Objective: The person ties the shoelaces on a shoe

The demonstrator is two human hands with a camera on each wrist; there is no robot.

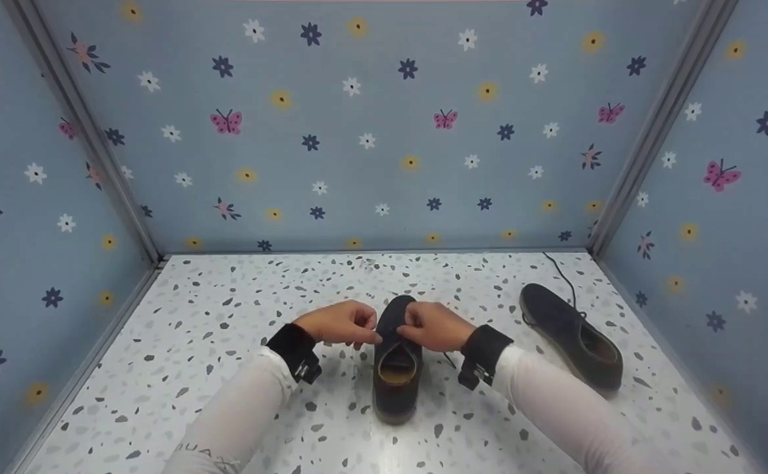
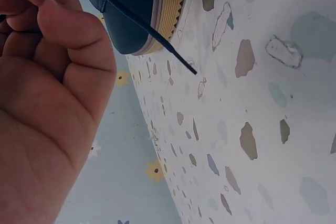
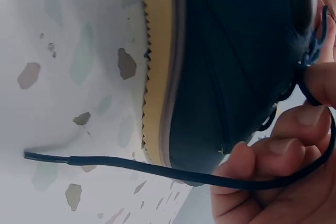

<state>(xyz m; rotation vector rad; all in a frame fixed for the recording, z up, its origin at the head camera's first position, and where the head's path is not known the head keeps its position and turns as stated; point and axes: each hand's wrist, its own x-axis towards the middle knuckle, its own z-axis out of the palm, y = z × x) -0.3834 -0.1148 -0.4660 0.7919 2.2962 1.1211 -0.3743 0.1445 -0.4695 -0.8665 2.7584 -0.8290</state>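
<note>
A dark navy lace-up shoe [image 1: 395, 403] with a tan sole stands upright on the speckled surface, toe pointing away from me. At its left side, my left hand [image 1: 341, 322] has curled fingers, pinching the shoelace close over the lacing. A loose lace end [image 2: 136, 21] hangs beside the toe in the left wrist view. My right hand [image 1: 440, 326] is at the shoe's other side and pinches the lace between thumb and forefinger. From there the lace [image 3: 157, 169] runs across the curled fingers, and its tipped end dangles past the sole.
A matching dark shoe [image 1: 555, 316] lies to the right, angled, with its own lace [image 1: 565, 273] trailing toward the back wall. The white speckled tabletop [image 1: 226, 395] is bordered by blue flowered panels [image 1: 357, 178] at the back and both sides.
</note>
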